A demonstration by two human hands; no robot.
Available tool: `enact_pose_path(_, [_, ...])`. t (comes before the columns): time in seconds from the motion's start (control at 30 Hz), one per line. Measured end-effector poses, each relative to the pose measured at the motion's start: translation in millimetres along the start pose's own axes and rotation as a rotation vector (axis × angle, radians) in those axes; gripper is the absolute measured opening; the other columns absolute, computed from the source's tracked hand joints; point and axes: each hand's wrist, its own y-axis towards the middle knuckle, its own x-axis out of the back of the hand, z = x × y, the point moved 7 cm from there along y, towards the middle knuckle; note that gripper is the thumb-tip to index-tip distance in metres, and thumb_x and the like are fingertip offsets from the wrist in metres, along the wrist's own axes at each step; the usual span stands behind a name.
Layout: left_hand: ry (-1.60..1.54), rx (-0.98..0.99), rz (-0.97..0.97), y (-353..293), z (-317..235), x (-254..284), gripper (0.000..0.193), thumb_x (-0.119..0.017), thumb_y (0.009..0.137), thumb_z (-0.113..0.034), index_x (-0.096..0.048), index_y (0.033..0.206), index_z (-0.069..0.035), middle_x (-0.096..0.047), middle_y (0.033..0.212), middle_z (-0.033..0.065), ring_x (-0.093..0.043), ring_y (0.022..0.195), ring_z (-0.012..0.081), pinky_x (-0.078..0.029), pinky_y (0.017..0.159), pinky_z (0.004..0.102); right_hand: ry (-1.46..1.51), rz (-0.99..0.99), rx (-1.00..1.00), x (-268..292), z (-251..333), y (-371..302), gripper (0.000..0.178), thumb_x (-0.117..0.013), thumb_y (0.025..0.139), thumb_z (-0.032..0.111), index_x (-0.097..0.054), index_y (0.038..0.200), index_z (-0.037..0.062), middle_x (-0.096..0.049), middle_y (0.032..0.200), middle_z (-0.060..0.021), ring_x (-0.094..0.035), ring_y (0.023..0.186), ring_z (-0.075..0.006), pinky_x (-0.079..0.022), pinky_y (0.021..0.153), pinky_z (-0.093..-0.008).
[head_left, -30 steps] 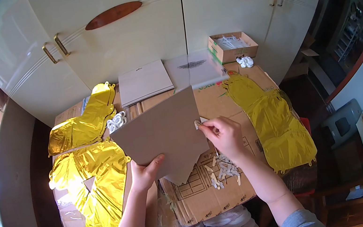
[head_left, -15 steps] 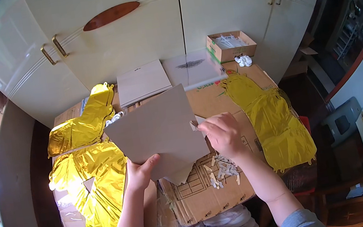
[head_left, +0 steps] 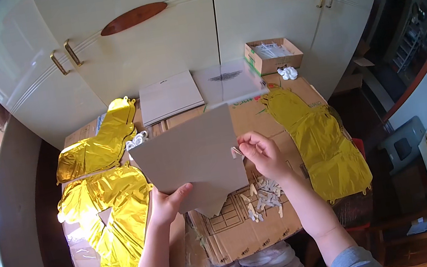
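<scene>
Grey-brown cardboard sheet (head_left: 189, 157) sits at the middle of the view, held tilted above the bench (head_left: 251, 228). The left hand (head_left: 166, 203) grips its lower edge at about 7 o'clock from the sheet's centre, thumb on the near face and the other fingers hidden behind it. The right hand (head_left: 262, 153) is at the sheet's right edge, at 3 o'clock, with fingers pinched narrow on a small pale strip (head_left: 236, 152) that touches the cardboard there.

Below the right hand, at 5 o'clock from the sheet, a scatter of small pale strips (head_left: 263, 199) lies on flattened printed cardboard that covers the bench. Gold foil balloons lie on both sides: two crumpled ones (head_left: 102, 190) at 9 o'clock, one long one (head_left: 318, 142) at 3 o'clock, well apart from the hands. Beyond the sheet, at 12 o'clock, a closed flat box (head_left: 170, 97) and a pale sheet (head_left: 226, 81) lie side by side. An open carton (head_left: 273, 56) with clear contents stands at 1 o'clock, a small white crumpled thing (head_left: 287, 72) just beside it.

Cream cupboard doors (head_left: 155, 47) with brass handles and oval brown plates rise behind the bench. A wooden chair (head_left: 418, 224) stands at 4 o'clock on a dark floor.
</scene>
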Motion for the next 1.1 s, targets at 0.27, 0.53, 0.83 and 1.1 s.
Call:
enact_pose_path(0.27, [-0.056, -0.045, -0.003, -3.4, -12.1, -6.5, 0.032, -0.070, 0.071, -0.009, -0.056, 0.098, 0.000, -0.060, 0.092, 0.0036, -0.055, 0.085, 0.0123, -0.044, 0.076, 0.0276, 0.127, 0.010, -0.170, -3.2, -5.2, -2.9, 0.009, -0.059, 0.082, 0.008, -0.057, 0.081, -0.0014, -0.058, 0.073, 0.0000, -0.053, 0.068, -0.0037, -0.043, 0.061, -0.0190])
enact_pose_path(0.53, [0.036, -0.147, 0.032, -5.2, -15.0, -12.8, 0.023, -0.066, 0.073, -0.003, -0.057, 0.094, 0.000, -0.060, 0.089, 0.0033, -0.056, 0.082, 0.0113, -0.045, 0.074, 0.0255, -0.273, -0.175, 0.092, 0.4, 12.5, -5.4, 0.010, -0.060, 0.071, 0.000, -0.050, 0.069, 0.0007, -0.053, 0.061, 0.0000, -0.050, 0.054, -0.0037, -0.042, 0.050, -0.0193])
enact_pose_path(0.83, [0.133, -0.278, 0.034, -7.2, -20.0, -17.2, 0.013, -0.063, 0.073, 0.000, -0.060, 0.085, 0.001, -0.061, 0.083, 0.0043, -0.058, 0.075, 0.0113, -0.046, 0.066, 0.0248, -0.493, -0.319, 0.190, -1.7, 23.6, -11.9, 0.016, -0.061, 0.066, -0.002, -0.045, 0.064, 0.0027, -0.049, 0.056, -0.0040, -0.051, 0.046, -0.0095, -0.042, 0.045, -0.0232])
enact_pose_path(1.1, [0.177, -0.309, 0.016, -7.8, -14.3, -14.9, 0.016, -0.064, 0.072, 0.000, -0.060, 0.087, 0.001, -0.061, 0.082, 0.0040, -0.057, 0.075, 0.0108, -0.046, 0.066, 0.0244, -0.528, -0.315, 0.217, -0.7, 22.8, -12.3, 0.016, -0.062, 0.067, 0.000, -0.046, 0.066, 0.0036, -0.049, 0.058, -0.0047, -0.051, 0.046, -0.0120, -0.041, 0.044, -0.0244])
